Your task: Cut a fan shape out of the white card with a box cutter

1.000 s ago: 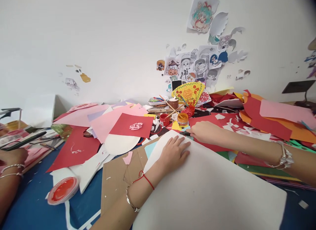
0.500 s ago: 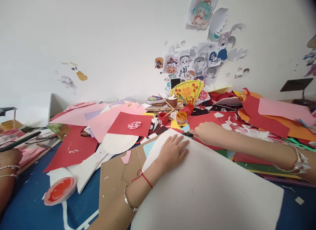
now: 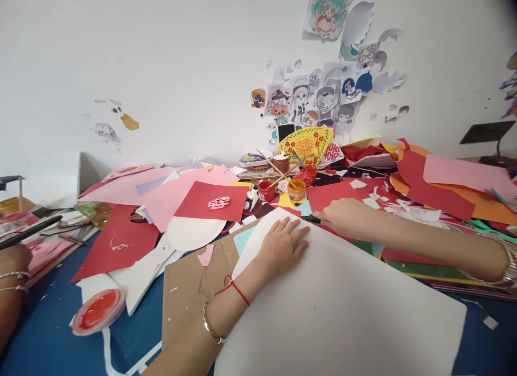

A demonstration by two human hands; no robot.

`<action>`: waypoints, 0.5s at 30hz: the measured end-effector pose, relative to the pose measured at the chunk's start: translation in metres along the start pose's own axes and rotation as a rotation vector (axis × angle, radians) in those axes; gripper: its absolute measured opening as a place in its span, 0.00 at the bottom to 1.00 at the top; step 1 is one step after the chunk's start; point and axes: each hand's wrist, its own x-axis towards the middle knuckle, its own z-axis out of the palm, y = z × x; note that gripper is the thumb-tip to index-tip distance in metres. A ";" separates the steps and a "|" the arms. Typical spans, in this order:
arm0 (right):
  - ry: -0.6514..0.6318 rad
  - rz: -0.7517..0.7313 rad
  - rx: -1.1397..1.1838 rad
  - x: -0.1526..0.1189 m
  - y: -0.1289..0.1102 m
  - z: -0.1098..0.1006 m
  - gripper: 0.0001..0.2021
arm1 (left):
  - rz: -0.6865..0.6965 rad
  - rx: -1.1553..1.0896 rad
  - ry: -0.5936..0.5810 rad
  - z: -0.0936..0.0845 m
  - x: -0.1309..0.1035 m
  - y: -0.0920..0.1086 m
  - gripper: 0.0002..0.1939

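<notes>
A large white sheet (image 3: 347,306) lies over brown cardboard (image 3: 186,290) in front of me. My left hand (image 3: 283,244) rests on its upper part, palm down with the fingers spread. At the sheet's upper right edge is my right hand (image 3: 341,217), its fingers closed together around something small and dark that I cannot make out. Just beyond the sheet stand a yellow paint jar (image 3: 297,189) and a red paint jar (image 3: 266,191), with brushes lying across them.
Red paper with a pink cutout (image 3: 212,201) lies left of the jars, and a dish of red paint (image 3: 98,311) sits at the front left. Another person's hand (image 3: 16,257) is at the left edge. White scraps (image 3: 404,209) cover red paper at right.
The view has shifted slightly. My right forearm lies a little lower and further right, while my left hand stays flat on the sheet.
</notes>
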 end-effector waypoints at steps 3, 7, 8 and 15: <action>-0.023 0.011 -0.006 -0.003 0.001 0.002 0.14 | 0.008 -0.002 0.001 0.000 0.000 0.000 0.21; -0.013 -0.002 -0.028 -0.011 0.003 0.005 0.14 | 0.011 -0.004 0.000 0.000 0.000 0.001 0.21; -0.008 -0.006 -0.037 -0.012 0.003 0.006 0.15 | 0.012 -0.006 0.000 0.000 0.000 0.002 0.21; 0.010 -0.012 -0.030 -0.016 0.005 0.012 0.16 | 0.008 -0.010 -0.009 -0.001 0.000 0.002 0.20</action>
